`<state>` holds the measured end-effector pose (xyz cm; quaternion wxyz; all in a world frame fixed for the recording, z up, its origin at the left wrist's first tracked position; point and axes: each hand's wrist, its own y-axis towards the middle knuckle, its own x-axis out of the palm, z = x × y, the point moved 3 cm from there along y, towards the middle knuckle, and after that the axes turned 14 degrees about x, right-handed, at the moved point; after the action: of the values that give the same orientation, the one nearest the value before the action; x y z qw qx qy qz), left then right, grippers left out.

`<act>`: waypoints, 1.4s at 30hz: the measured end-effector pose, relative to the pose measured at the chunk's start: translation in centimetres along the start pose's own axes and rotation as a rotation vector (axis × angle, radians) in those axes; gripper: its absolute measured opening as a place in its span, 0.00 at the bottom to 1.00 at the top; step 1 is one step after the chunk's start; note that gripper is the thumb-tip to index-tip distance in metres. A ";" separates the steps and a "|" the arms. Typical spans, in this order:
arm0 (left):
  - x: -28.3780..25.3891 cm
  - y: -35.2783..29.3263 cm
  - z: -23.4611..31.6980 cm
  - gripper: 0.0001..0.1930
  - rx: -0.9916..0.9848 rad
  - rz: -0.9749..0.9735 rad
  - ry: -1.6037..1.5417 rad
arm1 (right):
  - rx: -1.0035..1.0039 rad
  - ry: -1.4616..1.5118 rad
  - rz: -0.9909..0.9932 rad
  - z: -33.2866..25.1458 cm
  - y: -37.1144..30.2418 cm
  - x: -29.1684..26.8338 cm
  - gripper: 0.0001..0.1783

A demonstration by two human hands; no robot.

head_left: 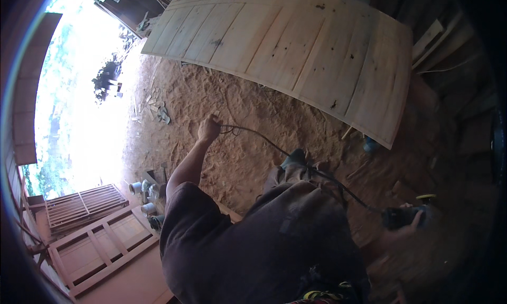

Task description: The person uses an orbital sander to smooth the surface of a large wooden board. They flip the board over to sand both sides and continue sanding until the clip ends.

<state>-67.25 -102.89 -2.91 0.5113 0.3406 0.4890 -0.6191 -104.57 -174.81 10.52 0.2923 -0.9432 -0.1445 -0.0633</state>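
My left hand is stretched out over the sandy ground, its fingers closed around a dark power cord. A small loop of the cord hangs beside that hand, and the rest runs across in front of my body to the right. There it meets an angle grinder with a dark body and a yellow disc. My right hand is wrapped around the grinder, out to my right side and low in shadow. Blur and dimness hide some of its fingers.
A large plank panel of pale wood spans the far side. Framed wooden panels and a slatted frame lie at the near left, beside several small cans. Boards stack at the far right. Scraps litter the brown ground.
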 end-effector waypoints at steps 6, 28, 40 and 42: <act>-1.0 8.0 7.1 0.47 0.248 0.238 -0.105 | 0.173 0.103 -0.132 -0.2 -0.9 3.0 0.24; -1.3 1.8 14.3 0.12 0.262 0.401 -0.108 | 0.017 0.279 0.074 -0.8 0.6 -0.6 0.20; -0.9 9.2 42.1 0.19 0.468 0.676 -0.930 | 0.141 0.287 0.027 -9.6 12.8 -12.5 0.21; 2.5 7.8 49.2 0.21 0.375 0.641 -0.716 | 0.168 0.305 -0.035 -11.6 15.0 -14.7 0.21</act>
<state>-56.45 -150.58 6.98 0.7409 0.3263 0.0349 -0.5861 -114.33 -196.70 9.09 0.3873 -0.8924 -0.1197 -0.1983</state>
